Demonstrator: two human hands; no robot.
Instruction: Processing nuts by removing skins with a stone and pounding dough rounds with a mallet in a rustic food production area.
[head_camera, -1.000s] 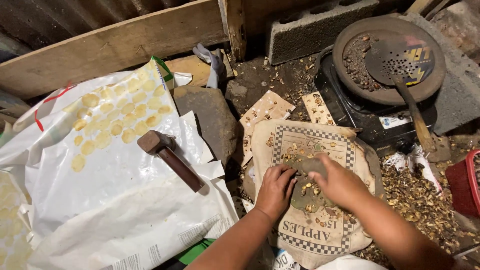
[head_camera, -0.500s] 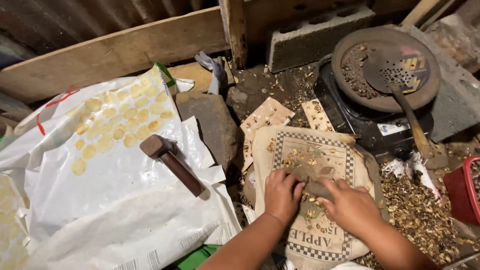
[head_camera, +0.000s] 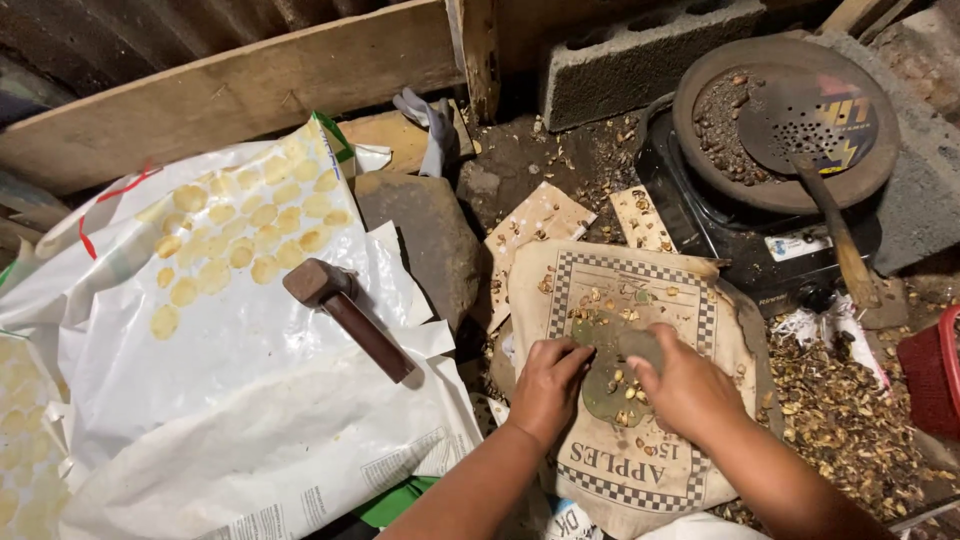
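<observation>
Low in the middle of the frame both hands work over a flat greenish-grey stone (head_camera: 610, 385) that lies on a beige cloth sack with a chequered border (head_camera: 640, 300). The left hand (head_camera: 548, 385) rests at the stone's left edge, its fingers curled down onto the surface and closed on nothing that can be made out. The right hand (head_camera: 685, 385) sits at the stone's right side with its fingers bent over the upper rim, touching it; whether it pinches something small underneath cannot be told. Broken shell pieces and pale kernels (head_camera: 622, 392) are scattered on the stone between the two hands and across the sack above them. To the left, well apart from the hands, a brown wooden mallet (head_camera: 345, 315) lies tilted on a white plastic sheet (head_camera: 230, 400), and flat yellowish discs (head_camera: 240, 240) are laid out in rows on the upper left part of that sheet. A dark rock (head_camera: 430, 240) sits between the sheet and the sack. In the upper right a round dark pan (head_camera: 720, 110) rests on a black stove (head_camera: 740, 240), with a perforated skimmer (head_camera: 810, 125) lying across it, its wooden handle pointing down right. A grey concrete block (head_camera: 640, 50) stands at the top, beside a long wooden plank (head_camera: 250, 90). Heaped husks (head_camera: 830, 410) cover the ground at the right, next to a red basket (head_camera: 935, 375) at the frame's edge.
</observation>
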